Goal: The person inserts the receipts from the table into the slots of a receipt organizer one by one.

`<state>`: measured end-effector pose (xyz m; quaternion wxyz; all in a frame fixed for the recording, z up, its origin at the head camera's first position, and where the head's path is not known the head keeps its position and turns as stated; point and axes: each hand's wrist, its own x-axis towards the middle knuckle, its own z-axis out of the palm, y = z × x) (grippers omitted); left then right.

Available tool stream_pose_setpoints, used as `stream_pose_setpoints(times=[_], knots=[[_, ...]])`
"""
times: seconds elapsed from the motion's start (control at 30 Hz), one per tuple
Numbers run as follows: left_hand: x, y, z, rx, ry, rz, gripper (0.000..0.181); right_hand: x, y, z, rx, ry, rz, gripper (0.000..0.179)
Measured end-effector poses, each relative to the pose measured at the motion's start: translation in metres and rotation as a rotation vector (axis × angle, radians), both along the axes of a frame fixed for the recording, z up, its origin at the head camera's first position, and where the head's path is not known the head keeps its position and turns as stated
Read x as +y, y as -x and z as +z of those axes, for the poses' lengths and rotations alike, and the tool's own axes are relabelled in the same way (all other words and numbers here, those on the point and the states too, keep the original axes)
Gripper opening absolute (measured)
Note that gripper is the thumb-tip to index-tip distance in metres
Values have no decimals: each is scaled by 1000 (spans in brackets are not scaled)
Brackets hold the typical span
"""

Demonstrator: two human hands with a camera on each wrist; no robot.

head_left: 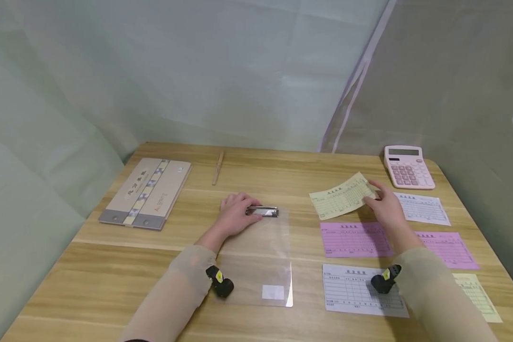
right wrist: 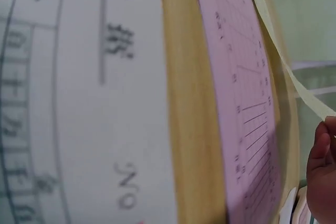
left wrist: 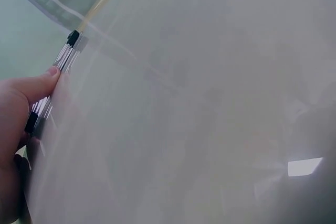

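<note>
A transparent clipboard (head_left: 256, 259) with a silver metal clip (head_left: 270, 212) at its far end lies on the wooden table. My left hand (head_left: 238, 217) grips that clip end; in the left wrist view the thumb (left wrist: 42, 85) lies along the clip and the other fingers are mostly hidden. Between thumb and fingers, my right hand (head_left: 386, 206) pinches the right end of a yellow receipt slip (head_left: 337, 198), which is lifted and tilted. Just nearer than it lies a pink slip (head_left: 352, 240), then a white slip (head_left: 346, 287), partly under my right wrist.
Further right lie another white slip (head_left: 427, 209), a pink slip (head_left: 453, 247) and a yellow slip (head_left: 480, 297). A pink calculator (head_left: 408, 168) stands at the back right corner. At the left are a beige notebook (head_left: 147, 192) and a thin pen (head_left: 218, 168). Curtains hang behind the table.
</note>
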<state>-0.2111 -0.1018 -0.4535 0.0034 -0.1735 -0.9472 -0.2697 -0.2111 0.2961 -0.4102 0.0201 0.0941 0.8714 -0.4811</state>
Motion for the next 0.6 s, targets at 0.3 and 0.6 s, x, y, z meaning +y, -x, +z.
stream_pose_setpoints(times=[0.3, 0.6], knots=[[1, -1, 3, -6, 6, 0, 35, -12, -3, 17, 135, 6, 91, 56], [0, -1, 5, -35, 2, -10, 35, -29, -12, 26, 135, 164, 162, 56]])
